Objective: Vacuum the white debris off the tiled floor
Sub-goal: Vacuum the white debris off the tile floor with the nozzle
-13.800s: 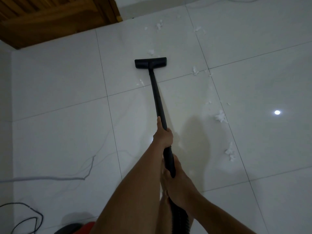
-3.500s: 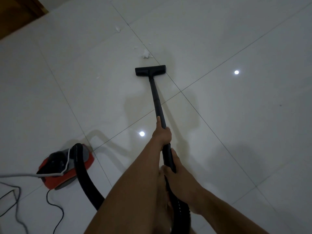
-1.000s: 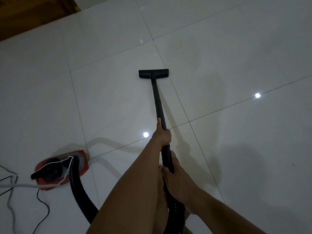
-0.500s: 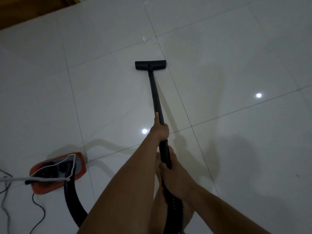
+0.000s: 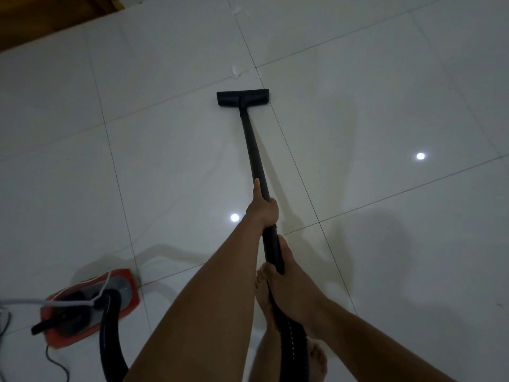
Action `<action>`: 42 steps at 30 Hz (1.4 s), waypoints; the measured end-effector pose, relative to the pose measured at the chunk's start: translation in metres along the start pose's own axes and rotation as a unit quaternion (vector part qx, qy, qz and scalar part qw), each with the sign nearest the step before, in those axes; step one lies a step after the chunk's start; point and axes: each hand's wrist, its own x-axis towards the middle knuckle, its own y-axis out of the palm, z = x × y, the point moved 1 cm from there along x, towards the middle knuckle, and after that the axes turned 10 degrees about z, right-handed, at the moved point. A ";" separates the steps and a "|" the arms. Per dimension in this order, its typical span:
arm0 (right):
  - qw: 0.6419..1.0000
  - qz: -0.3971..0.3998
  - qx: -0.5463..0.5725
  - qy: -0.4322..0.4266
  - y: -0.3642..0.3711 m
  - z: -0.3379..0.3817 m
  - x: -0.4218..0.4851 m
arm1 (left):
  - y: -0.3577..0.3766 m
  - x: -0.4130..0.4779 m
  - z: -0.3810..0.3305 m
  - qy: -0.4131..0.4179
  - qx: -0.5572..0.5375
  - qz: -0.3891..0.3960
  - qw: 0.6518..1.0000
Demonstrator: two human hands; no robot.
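Standing on white tiled floor (image 5: 385, 92), gripping black vacuum tube (image 5: 252, 144) two-handed. Farther down the tube, left hand (image 5: 263, 209): fingers wrapped tight round it, thumb laid straight along the top. Nearer the body, right hand (image 5: 292, 279): fingers clamped round the tube's upper end, just above where the ribbed hose (image 5: 296, 337) joins. Flat black floor head (image 5: 243, 98) down on a tile, its right end at a grout line. Just beyond the floor head, white debris (image 5: 237, 73): small scraps by a grout crossing, close to the head but not touching. A few more scraps (image 5: 240, 10) up at the far edge of the floor. At the near left corner, red vacuum body (image 5: 121, 296) sitting on the tiles, hose curving out of it toward the near edge. White cable (image 5: 24, 301) lying across the red body, thin dark cord (image 5: 56, 362) trailing on the floor beside it. Bare feet (image 5: 263, 296) on the tiles under the hands. Brown wood (image 5: 41, 20) at the far left corner. Two bright light spots (image 5: 234, 217) mirrored in the glossy tiles, well apart.
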 end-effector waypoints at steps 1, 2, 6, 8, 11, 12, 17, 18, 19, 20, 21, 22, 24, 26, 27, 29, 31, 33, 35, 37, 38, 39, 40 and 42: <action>1.000 0.000 0.001 -0.001 -0.002 0.004 0.004 | -0.003 0.003 -0.004 0.003 0.002 -0.003 1.000; 1.000 0.001 0.002 -0.001 -0.004 0.008 0.008 | -0.006 0.007 -0.008 0.008 0.004 -0.007 1.000; 1.000 0.012 0.022 0.000 -0.007 0.019 0.017 | -0.015 0.015 -0.018 0.016 0.007 -0.010 1.000; 0.999 0.013 0.031 0.005 -0.006 0.020 0.017 | -0.017 0.013 -0.018 0.013 0.009 -0.010 1.000; 0.998 0.019 0.055 0.020 -0.003 0.018 0.011 | -0.014 0.007 -0.014 0.008 0.011 -0.007 1.000; 0.997 0.021 0.063 0.027 -0.002 0.016 0.008 | -0.012 0.004 -0.012 0.007 0.013 -0.006 1.000; 0.993 0.026 0.108 0.038 0.003 -0.003 -0.005 | 0.002 -0.008 0.003 0.001 0.020 -0.005 1.000; 0.991 0.026 0.123 0.036 0.004 -0.009 -0.006 | 0.005 -0.008 0.006 -0.001 0.022 -0.005 1.000; 0.989 0.024 0.139 0.033 0.004 -0.014 -0.006 | 0.008 -0.009 0.008 -0.003 0.025 -0.007 1.000; 0.987 0.019 0.154 0.031 0.005 -0.018 -0.007 | 0.010 -0.009 0.010 -0.004 0.027 -0.008 1.000; 0.986 0.011 0.166 0.030 0.006 -0.022 -0.006 | 0.012 -0.009 0.011 -0.004 0.026 -0.009 1.000; 0.984 0.001 0.175 0.032 0.008 -0.025 -0.005 | 0.013 -0.008 0.013 -0.002 0.023 -0.010 1.000; 0.983 -0.018 0.180 0.036 0.011 -0.029 -0.004 | 0.015 -0.007 0.017 0.005 0.015 -0.015 1.000; 0.985 -0.038 0.164 0.034 0.013 -0.032 -0.002 | 0.016 -0.005 0.020 0.012 0.005 -0.022 1.000; 0.987 -0.047 0.152 0.031 0.014 -0.031 -0.002 | 0.016 -0.004 0.020 0.015 -0.002 -0.025 1.000; 0.992 -0.068 0.103 0.027 0.013 -0.031 -0.001 | 0.016 -0.003 0.021 0.017 -0.012 -0.030 0.999; 0.995 -0.092 0.037 0.021 0.011 -0.030 -0.001 | 0.016 -0.002 0.020 0.012 -0.022 -0.030 0.999; 0.994 -0.112 0.000 0.011 0.010 -0.029 -0.001 | 0.018 0.001 0.019 0.006 -0.042 -0.025 0.999; 0.992 -0.127 -0.022 0.009 0.009 -0.027 0.000 | 0.018 0.003 0.017 0.005 -0.055 -0.022 0.998; 0.992 -0.126 -0.030 0.012 0.008 -0.025 0.001 | 0.017 0.005 0.015 0.004 -0.064 -0.020 0.998; 0.993 -0.116 -0.023 0.014 0.007 -0.023 0.002 | 0.017 0.005 0.014 0.002 -0.068 -0.019 0.998; 0.995 -0.100 -0.005 0.017 0.005 -0.021 0.001 | 0.015 0.005 0.013 0.002 -0.073 -0.016 0.997; 0.996 -0.079 0.028 0.018 0.002 -0.017 0.000 | 0.014 0.005 0.011 0.000 -0.077 -0.014 0.997; 0.992 -0.021 0.126 0.013 -0.003 -0.012 -0.004 | 0.011 0.005 0.007 -0.002 -0.080 -0.013 0.997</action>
